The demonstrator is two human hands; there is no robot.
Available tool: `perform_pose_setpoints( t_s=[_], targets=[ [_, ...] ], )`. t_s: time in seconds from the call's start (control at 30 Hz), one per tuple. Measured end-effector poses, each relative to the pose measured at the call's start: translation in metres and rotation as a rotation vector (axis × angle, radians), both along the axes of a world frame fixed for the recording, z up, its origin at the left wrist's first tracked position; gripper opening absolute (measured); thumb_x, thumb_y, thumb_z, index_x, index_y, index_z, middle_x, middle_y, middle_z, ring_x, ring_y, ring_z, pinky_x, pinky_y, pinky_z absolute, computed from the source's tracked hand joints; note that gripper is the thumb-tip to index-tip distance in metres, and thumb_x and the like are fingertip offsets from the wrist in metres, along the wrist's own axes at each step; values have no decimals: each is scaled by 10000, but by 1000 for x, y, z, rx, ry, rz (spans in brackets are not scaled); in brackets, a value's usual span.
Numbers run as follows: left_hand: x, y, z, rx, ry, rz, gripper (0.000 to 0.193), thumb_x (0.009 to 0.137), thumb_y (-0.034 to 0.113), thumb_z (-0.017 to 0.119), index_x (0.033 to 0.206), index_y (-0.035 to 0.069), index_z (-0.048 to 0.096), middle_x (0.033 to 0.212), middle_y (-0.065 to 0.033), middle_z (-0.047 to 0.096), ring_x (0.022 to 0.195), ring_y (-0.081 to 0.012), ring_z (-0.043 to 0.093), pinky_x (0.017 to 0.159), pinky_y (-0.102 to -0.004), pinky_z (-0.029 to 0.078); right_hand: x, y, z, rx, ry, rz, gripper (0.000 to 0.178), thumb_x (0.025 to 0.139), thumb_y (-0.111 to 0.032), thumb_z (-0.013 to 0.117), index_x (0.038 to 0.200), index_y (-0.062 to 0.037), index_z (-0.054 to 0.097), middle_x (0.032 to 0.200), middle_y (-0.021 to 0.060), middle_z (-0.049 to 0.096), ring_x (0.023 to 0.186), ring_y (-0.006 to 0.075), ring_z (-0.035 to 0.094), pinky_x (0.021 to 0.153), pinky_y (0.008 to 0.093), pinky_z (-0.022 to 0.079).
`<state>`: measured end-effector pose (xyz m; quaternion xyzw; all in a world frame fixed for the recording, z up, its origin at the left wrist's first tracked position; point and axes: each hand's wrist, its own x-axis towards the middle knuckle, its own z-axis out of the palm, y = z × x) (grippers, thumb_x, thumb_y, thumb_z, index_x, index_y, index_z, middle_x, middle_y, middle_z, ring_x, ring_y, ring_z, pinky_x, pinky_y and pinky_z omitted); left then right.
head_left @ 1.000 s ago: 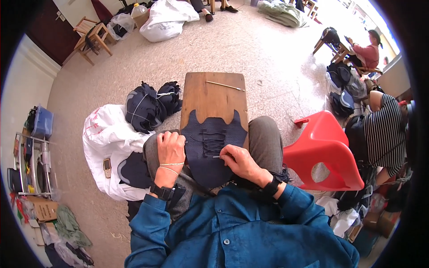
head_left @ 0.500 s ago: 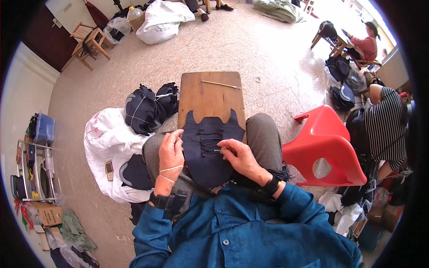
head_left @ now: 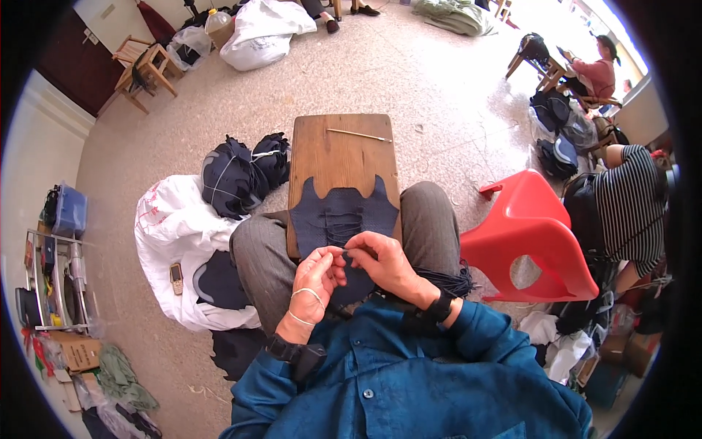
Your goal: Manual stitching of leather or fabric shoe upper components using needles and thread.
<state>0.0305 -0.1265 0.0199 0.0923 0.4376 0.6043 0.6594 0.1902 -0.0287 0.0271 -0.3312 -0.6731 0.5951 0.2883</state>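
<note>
A dark navy shoe upper [head_left: 307, 219] lies over the near end of a wooden bench [head_left: 311, 150] and reaches toward my lap. Thin dark lace [head_left: 342, 225] runs crosswise in several rows through its middle. My left hand [head_left: 316, 282] and my right hand [head_left: 387, 269] meet above the upper's near half, both pinched closed with fingertips almost touching. A small dark bit shows between the fingertips, too small to make out. Light bands circle my left wrist. On the bench's far part rests a thin stick [head_left: 360, 135] with a narrow tip.
Tied bundles of dark pieces [head_left: 232, 175] and a white sack [head_left: 164, 223] with a phone [head_left: 176, 279] lie to my left. Dark cords [head_left: 455, 282] hang by my right thigh. A red plastic stool [head_left: 534, 234] stands at right, beside a person in stripes [head_left: 630, 205].
My left hand has moved right and nearer to me, from the upper's left edge to meet my right hand. My right hand has shifted slightly nearer. The upper's near half is now partly covered.
</note>
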Motion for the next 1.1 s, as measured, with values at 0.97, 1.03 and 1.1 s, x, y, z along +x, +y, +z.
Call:
perform_pose_setpoints(
  t_s=[0.97,1.03,1.1],
  targets=[
    [-35,-7,19,13,249,309,160,1021,203,667,1055,48,651,883,-15,652,474,17,343,392,-189,318,-75,33,-11,828,-322,17,151,822,-179,751,883,-53,694,934,114,591,947,310,580,815,428,453],
    [-36,-6,19,19,254,311,166,1018,205,671,1056,45,650,895,-19,662,482,15,353,397,-189,320,-83,32,-18,849,-344,17,125,827,-171,739,860,-69,676,917,101,588,938,299,578,816,424,444],
    [-36,-3,17,25,265,327,166,1019,203,669,1057,42,650,914,-30,674,484,14,357,396,-190,325,-85,32,-22,818,-289,7,112,840,-159,730,869,-65,676,906,102,598,919,306,597,800,426,462]
  ],
)
